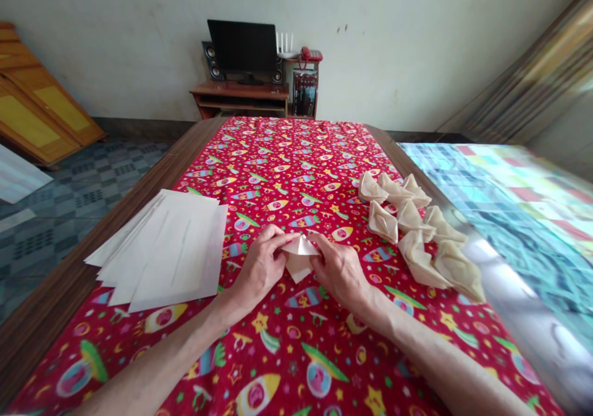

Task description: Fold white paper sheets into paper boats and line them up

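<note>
Between both hands, over the middle of the table, is a small piece of folded white paper (pixel 300 261) with a pointed lower end. My left hand (pixel 265 258) pinches its left corner between thumb and fingers. On the other side my right hand (pixel 340 267) grips the right corner the same way. Left of my hands lies a fanned stack of white paper sheets (pixel 180 249), some with faint print. To the right, several folded cream paper boats (pixel 412 218) sit in a loose cluster.
A red patterned cloth (pixel 287 169) covers most of the wooden table (pixel 152 169). Beyond its far end stands a desk (pixel 241 91) with a monitor (pixel 243 45) and a red telephone (pixel 311 54). A bed (pixel 523 206) is alongside at right; a wooden cabinet (pixel 44 104) stands far left.
</note>
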### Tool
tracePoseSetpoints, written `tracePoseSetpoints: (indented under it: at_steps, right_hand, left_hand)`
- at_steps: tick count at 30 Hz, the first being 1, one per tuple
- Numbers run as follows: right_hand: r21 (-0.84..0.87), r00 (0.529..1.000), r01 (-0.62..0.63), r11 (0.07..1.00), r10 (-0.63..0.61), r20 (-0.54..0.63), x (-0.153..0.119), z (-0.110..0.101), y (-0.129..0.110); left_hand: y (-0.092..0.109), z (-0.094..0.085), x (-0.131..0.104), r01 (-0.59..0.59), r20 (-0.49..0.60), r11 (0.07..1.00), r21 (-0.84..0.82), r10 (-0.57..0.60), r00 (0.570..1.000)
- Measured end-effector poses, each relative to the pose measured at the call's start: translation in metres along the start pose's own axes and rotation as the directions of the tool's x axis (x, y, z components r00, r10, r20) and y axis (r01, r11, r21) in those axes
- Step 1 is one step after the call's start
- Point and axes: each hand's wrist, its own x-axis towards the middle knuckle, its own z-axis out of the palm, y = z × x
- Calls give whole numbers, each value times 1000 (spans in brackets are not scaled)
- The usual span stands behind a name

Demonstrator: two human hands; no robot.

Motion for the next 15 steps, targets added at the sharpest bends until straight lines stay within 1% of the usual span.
tracePoseSetpoints:
  at_steps: [2, 4, 6, 8, 11, 15]
  right_hand:
    - [-51, 999, 22, 998, -19, 49, -2, 2, 2]
    - [-128, 994, 68, 990, -56, 93, -4, 4, 5]
    - [-211, 989, 112, 971, -88, 122, -7, 5, 9]
    - [-266, 984, 141, 954, -106, 142, -9, 5, 11]
    - [-291, 979, 162, 943, -116, 169, -10, 5, 12]
    - [-291, 971, 177, 940, -119, 205, -8, 3, 10]
  left_hand:
    - [-7, 2, -3, -31, 51, 999, 40, 29, 998]
    - [-12, 3, -7, -78, 118, 990, 121, 63, 991]
    - [-14, 1, -10, -137, 203, 967, 215, 93, 975]
    - [-13, -1, -11, -202, 289, 924, 324, 107, 951]
    - [-9, -5, -7, -296, 391, 833, 467, 106, 914]
    - [-5, -9, 1, -370, 463, 751, 547, 97, 881]
